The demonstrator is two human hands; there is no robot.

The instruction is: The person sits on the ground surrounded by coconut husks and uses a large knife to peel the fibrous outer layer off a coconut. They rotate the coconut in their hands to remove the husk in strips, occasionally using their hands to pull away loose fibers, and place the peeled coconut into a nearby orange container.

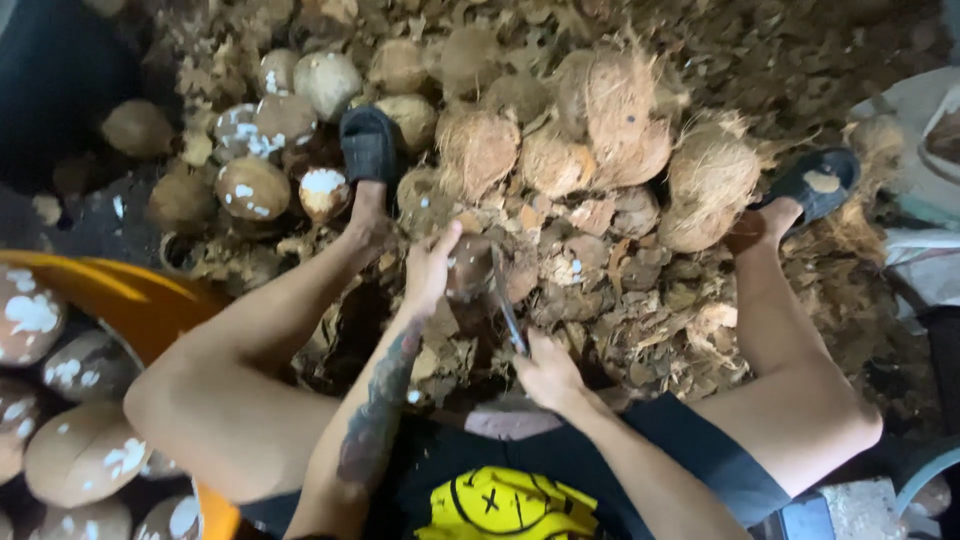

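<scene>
The person sits low with knees spread, and the left hand is clamped around a round brown coconut with its husk stripped, holding it between the legs just above the husk-littered floor. The right hand is closed on the handle of a long dark metal blade, whose tip rests against the nut's right side. The step in hand appears to be paring the brown skin off the shell; the next stroke would call for turning the nut in the left hand so an uncut patch faces the blade, with the fingers kept clear of the edge. Beyond the dark slipper on the left foot lies a heap of fibrous, unpeeled tan coconuts, and further left some nicked ones showing white flesh. An orange plastic tub at the lower left holds pared nuts flecked with white. No packages, labels or signs are visible; a pale sack sits at the right edge.
</scene>
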